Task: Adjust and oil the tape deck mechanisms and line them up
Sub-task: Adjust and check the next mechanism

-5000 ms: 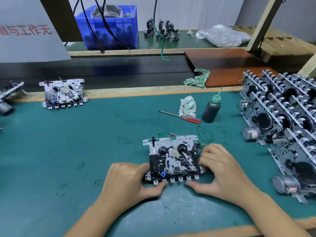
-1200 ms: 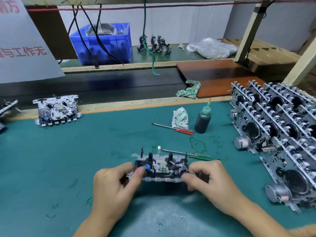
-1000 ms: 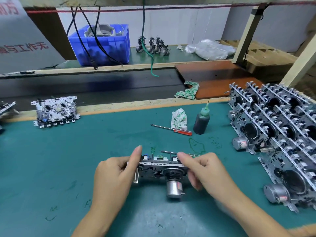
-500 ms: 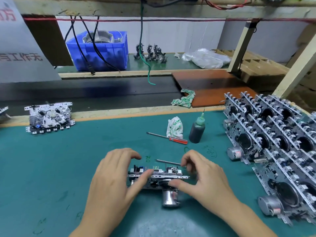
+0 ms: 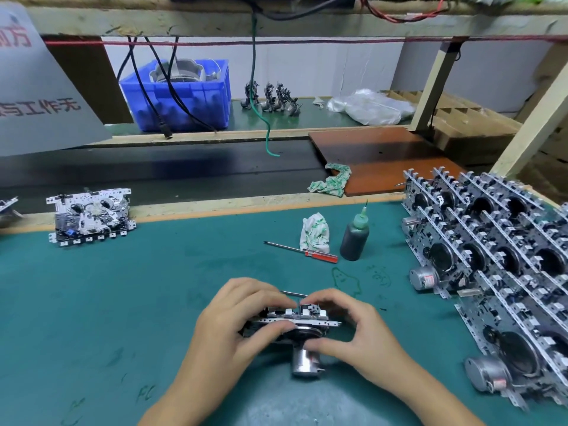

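Tape deck mechanism (image 5: 295,318) is held at the near centre of the green tabletop (image 5: 123,287), turned edge-on so its metal plate faces up and its cylindrical motor (image 5: 304,362) points toward the near edge. Left hand (image 5: 233,327) grips the mechanism's left end, fingers curled over the top, thumb pressed along the near edge of the plate. Right hand (image 5: 353,330) grips the right end, fingers arched over the top, thumb lying against the motor's upper part. Both grips are closed on the unit; fingertips of the two hands nearly meet over its top.

A thin metal shaft (image 5: 293,293) shows just beyond the left fingers; what it belongs to is hidden.

Far of the hands lie a red-handled screwdriver (image 5: 302,251), a crumpled cloth (image 5: 315,232) touching it, and a dark oil bottle (image 5: 355,236) with a green nozzle, standing upright just right of the cloth.

At right, a block of mechanisms (image 5: 491,256) stands in close rows, motors facing the near-left side. At far left one single mechanism (image 5: 90,215) lies flat near the tabletop's far edge. A second cloth (image 5: 332,179) lies beyond that edge by a brown board (image 5: 384,155)
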The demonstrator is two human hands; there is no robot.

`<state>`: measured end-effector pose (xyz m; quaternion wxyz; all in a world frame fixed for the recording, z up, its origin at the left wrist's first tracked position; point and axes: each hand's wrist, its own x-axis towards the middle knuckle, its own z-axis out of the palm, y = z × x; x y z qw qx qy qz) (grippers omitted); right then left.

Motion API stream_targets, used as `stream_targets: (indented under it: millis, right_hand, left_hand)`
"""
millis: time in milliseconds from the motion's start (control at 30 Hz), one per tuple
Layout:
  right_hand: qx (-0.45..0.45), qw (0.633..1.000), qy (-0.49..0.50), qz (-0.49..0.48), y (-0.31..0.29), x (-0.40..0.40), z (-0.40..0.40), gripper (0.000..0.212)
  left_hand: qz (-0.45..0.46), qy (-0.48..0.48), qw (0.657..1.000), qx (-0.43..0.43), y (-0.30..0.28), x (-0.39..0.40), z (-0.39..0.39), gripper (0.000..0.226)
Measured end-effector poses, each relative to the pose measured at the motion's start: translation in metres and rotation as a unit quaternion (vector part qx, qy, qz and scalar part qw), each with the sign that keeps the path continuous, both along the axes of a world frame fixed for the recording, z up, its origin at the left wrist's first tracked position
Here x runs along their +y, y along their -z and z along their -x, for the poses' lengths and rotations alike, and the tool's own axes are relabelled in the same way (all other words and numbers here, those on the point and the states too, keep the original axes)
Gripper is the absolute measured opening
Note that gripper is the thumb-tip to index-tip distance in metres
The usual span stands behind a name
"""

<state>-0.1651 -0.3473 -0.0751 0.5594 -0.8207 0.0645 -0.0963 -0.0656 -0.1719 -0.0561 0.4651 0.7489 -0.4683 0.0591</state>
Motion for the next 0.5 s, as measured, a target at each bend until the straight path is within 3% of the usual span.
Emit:
stream_targets:
  millis: [200, 500]
  right_hand:
    - [-0.019, 0.999, 0.017, -0.021, 0.0035, 0.0024, -0.0011, 0.040]
    - [-0.029, 0.999, 0.003, -0.038, 0.0033, 0.0021, -0.0015, 0.034]
  left_hand:
    - [0.024, -0.002, 1.000, 0.011, 0.0008, -0.0020, 0.0017, 0.009]
    - [0.026, -0.009, 0.999, 0.020, 0.0030, -0.0030, 0.0002, 0.018]
